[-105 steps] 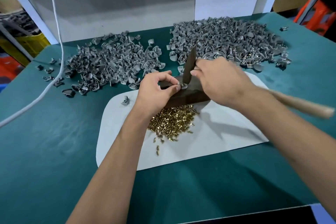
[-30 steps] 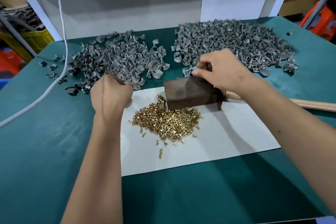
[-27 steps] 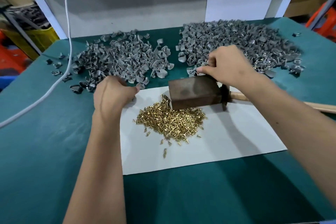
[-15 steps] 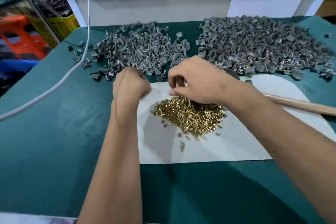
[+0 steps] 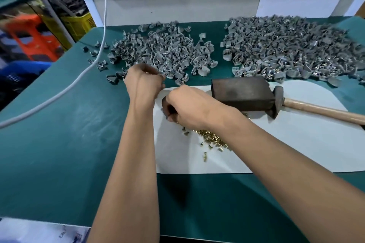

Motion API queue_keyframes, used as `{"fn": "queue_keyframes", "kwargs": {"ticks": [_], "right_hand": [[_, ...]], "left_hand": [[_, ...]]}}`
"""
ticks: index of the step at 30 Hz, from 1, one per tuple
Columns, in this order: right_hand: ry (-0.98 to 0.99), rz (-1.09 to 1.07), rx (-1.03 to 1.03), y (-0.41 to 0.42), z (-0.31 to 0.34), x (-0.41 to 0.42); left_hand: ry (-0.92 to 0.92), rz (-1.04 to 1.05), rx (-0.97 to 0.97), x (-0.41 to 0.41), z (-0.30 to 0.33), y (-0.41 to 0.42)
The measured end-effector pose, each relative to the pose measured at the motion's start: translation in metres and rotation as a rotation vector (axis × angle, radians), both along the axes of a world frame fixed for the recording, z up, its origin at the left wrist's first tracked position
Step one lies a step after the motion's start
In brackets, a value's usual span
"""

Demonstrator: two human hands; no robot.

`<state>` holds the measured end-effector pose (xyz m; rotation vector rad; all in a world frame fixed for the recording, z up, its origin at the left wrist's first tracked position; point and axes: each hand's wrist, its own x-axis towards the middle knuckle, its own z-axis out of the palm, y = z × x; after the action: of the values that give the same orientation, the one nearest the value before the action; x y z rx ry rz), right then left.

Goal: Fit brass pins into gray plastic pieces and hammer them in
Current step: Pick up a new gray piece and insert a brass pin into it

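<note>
Brass pins (image 5: 211, 139), tiny, stiff and slippery, are lying mid-frame; your right hand (image 5: 189, 107) is curling over them, left hand (image 5: 143, 83) curled too, contents unclear; pinch one by its shank.

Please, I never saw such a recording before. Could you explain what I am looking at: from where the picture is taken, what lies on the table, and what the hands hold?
The camera sits on a person's head, looking down at two bare hands; there is no machine. On the green table lie two heaps of gray plastic pieces, a white sheet, brass pins, a dark block and a hammer that nobody holds. The left hand is curled at the near edge of one heap; the right hand is curled above the pins. What either holds is hidden.
</note>
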<state>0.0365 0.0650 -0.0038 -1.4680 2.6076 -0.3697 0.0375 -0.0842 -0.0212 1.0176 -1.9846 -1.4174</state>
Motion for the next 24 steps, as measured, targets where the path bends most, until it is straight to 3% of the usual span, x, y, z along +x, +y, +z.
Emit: {"fn": "queue_keyframes", "kwargs": {"ticks": [4,13,18,24], "right_hand": [[0.011,-0.010,-0.056,0.009,0.008,0.002],[-0.089,-0.329,-0.546,0.100,0.031,-0.026],[-0.065,-0.508,-0.787,0.140,0.016,-0.036],[0.004,-0.509,-0.828,0.141,-0.003,-0.036]], "left_hand": [[0.109,-0.042,0.105,0.000,0.000,0.004],[0.450,-0.462,0.588,-0.005,0.017,0.065],[0.469,-0.654,0.512,-0.005,0.012,0.094],[0.400,-0.742,0.431,-0.004,0.011,0.103]]}}
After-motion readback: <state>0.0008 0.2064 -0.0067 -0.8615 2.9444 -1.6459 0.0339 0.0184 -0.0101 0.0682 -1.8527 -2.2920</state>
